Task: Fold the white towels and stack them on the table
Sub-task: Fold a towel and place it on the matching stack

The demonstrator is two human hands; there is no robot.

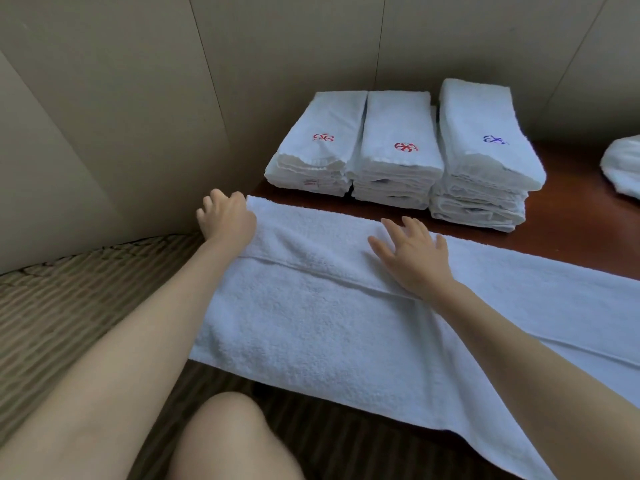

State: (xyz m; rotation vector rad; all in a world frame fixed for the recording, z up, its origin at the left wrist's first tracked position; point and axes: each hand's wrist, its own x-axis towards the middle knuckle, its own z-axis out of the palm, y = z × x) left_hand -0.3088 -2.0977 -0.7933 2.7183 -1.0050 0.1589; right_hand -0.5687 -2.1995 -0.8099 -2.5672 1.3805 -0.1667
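A person's left hand (227,216) holds the far left corner of a long white towel (311,306) at the centre left of the frame, its fingers curled over the edge, while the right hand (412,252) lies flat on the cloth at centre, fingers straight and spread wide. The towel stretches from centre left to the lower right across a dark reddish-brown table (571,230), folded lengthwise so that a hem line runs along it, its near edge hanging over the table's front. Behind it, in the upper middle of the frame, stand three stacks of folded white towels side by side: the left stack (315,150) and the middle stack (398,150) each show a red embroidered mark on top, and the taller right stack (485,150) a blue one. More white cloth (623,168) shows at the right edge. A bare knee (228,434) fills the bottom centre above striped carpet (69,306); beige wall panels (138,98) rise behind.
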